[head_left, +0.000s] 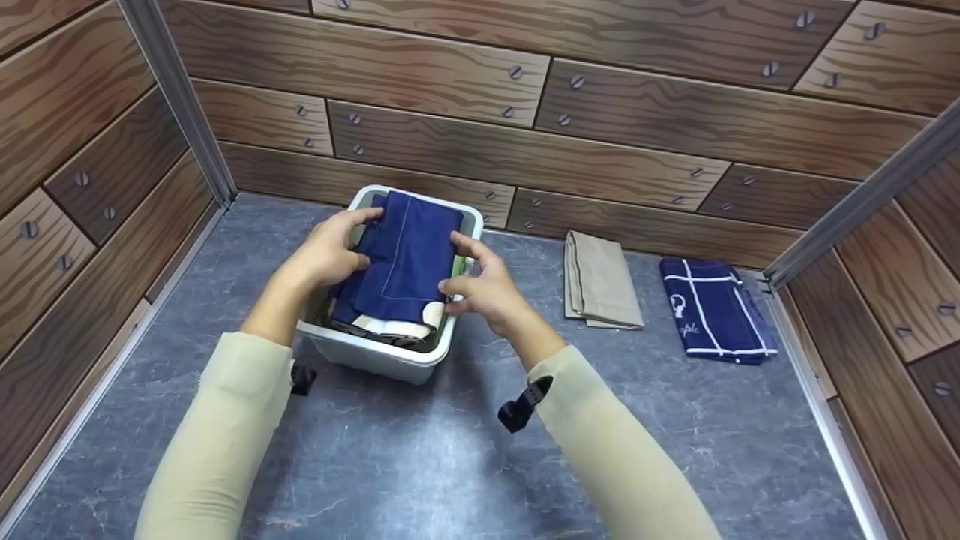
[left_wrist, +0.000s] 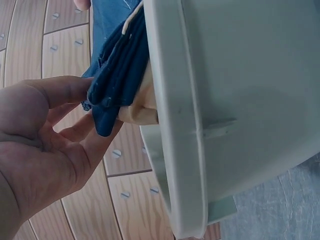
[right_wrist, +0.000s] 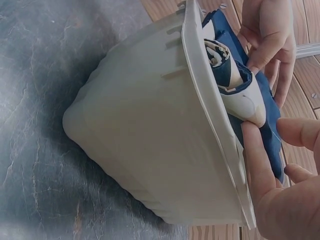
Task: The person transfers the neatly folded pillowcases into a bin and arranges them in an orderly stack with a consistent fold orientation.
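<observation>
A folded navy cloth [head_left: 416, 247] with pale stitching lies over the top of a light grey plastic bin [head_left: 360, 352]. My left hand [head_left: 326, 247] holds its left side; in the left wrist view, thumb and fingers reach round the layered navy edge. At the opposite side, my right hand [head_left: 487, 289] has its thumb and fingers at the cloth's right edge, spread along it. Under the navy cloth, a cream cloth [head_left: 394, 328] shows, and in the right wrist view a cream and navy roll [right_wrist: 242, 102] bulges over the rim. Deeper contents of the bin are hidden.
To the right on the grey marbled floor [head_left: 442, 465] lie a folded beige cloth [head_left: 600, 281] and a folded navy cloth with white lines [head_left: 716, 311]. Wood-patterned walls [head_left: 420, 127] enclose the back and both sides, with metal corner posts [head_left: 180, 97].
</observation>
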Action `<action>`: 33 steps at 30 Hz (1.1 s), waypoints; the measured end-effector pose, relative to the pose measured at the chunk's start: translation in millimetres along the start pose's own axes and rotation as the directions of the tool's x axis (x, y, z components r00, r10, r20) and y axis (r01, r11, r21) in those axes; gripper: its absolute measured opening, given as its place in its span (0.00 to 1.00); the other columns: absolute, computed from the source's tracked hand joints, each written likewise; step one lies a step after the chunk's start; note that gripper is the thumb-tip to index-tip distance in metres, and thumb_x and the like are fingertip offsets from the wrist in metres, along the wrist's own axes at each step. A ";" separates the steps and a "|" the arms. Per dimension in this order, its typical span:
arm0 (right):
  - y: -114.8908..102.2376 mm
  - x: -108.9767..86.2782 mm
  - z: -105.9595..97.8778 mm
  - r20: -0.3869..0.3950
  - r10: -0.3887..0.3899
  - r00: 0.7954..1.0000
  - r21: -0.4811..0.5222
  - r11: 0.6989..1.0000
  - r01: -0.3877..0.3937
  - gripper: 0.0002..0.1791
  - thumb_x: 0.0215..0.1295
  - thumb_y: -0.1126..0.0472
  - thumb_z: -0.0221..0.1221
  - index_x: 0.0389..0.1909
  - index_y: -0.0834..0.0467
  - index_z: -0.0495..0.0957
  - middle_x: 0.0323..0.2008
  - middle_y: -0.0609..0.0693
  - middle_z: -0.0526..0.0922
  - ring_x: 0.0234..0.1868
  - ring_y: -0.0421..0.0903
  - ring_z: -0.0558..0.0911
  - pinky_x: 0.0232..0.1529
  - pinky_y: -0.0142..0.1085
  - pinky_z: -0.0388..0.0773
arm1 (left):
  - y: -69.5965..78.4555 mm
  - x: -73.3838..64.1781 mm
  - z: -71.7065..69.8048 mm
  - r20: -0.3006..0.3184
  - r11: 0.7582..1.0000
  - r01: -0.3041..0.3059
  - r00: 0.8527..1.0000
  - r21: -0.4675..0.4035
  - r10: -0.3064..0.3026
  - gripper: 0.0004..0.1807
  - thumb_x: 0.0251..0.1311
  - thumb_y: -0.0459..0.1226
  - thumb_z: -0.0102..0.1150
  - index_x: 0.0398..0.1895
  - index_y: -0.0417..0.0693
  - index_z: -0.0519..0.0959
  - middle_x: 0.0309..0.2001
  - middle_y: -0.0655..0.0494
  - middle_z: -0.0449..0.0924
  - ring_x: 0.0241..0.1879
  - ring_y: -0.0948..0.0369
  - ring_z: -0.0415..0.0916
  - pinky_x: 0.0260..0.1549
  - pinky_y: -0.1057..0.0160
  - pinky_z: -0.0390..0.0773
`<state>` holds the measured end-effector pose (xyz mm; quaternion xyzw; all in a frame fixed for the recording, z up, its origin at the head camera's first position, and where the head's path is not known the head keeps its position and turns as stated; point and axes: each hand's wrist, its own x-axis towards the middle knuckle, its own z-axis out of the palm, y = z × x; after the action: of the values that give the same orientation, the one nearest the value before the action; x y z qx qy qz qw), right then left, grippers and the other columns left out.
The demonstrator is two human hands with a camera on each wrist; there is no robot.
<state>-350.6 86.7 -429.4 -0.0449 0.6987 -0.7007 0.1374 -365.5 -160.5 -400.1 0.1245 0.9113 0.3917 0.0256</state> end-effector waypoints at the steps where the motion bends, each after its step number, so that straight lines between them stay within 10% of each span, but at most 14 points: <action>1: 0.1 -0.2 -0.4 -0.001 -0.001 1.000 0.002 1.000 0.001 0.46 0.52 0.80 0.59 0.74 0.52 0.63 0.69 0.55 0.61 0.36 0.49 0.80 0.27 0.39 0.86 | 0.1 -0.1 -0.1 -0.001 1.000 0.001 1.000 -0.002 -0.001 0.42 0.52 0.21 0.58 0.74 0.43 0.63 0.73 0.39 0.62 0.74 0.45 0.54 0.72 0.45 0.56; 4: 1.1 -0.6 -1.8 -0.006 -0.004 1.000 0.020 1.000 0.005 0.46 0.52 0.81 0.58 0.74 0.54 0.62 0.69 0.56 0.61 0.37 0.50 0.80 0.29 0.40 0.86 | 0.2 -0.1 -0.1 -0.001 1.000 0.002 1.000 -0.006 -0.002 0.41 0.54 0.22 0.57 0.75 0.43 0.62 0.72 0.39 0.63 0.70 0.45 0.61 0.68 0.47 0.63; 11: 1.0 -1.2 -4.7 -0.012 -0.026 1.000 0.016 1.000 0.027 0.44 0.54 0.80 0.57 0.74 0.56 0.62 0.71 0.57 0.61 0.51 0.57 0.79 0.34 0.40 0.87 | 3.2 -2.1 -1.6 -0.040 0.993 0.015 0.999 -0.114 -0.020 0.40 0.54 0.20 0.52 0.74 0.44 0.63 0.68 0.40 0.67 0.37 0.55 0.77 0.25 0.70 0.78; 23: 2.2 -5.2 -12.9 -0.019 -0.031 0.999 0.025 0.999 0.031 0.41 0.56 0.79 0.57 0.73 0.56 0.64 0.68 0.55 0.63 0.44 0.50 0.79 0.35 0.42 0.87 | -0.3 -4.6 8.9 0.011 0.995 0.019 1.000 -0.094 -0.018 0.39 0.57 0.24 0.56 0.75 0.42 0.62 0.69 0.37 0.66 0.51 0.47 0.78 0.36 0.63 0.81; 33: 4.1 -9.0 -17.4 -0.021 -0.032 0.999 0.035 0.999 0.033 0.40 0.56 0.78 0.58 0.71 0.55 0.66 0.67 0.57 0.62 0.45 0.52 0.82 0.34 0.41 0.87 | 11.3 -4.2 58.1 0.242 0.998 0.049 0.969 -0.047 -0.036 0.28 0.65 0.41 0.61 0.65 0.39 0.71 0.48 0.40 0.82 0.26 0.55 0.80 0.26 0.58 0.84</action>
<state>-345.9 105.9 -432.7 -0.0464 0.6867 -0.7156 0.1196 -350.7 -113.0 -432.3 0.1510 0.8932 0.3969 0.1480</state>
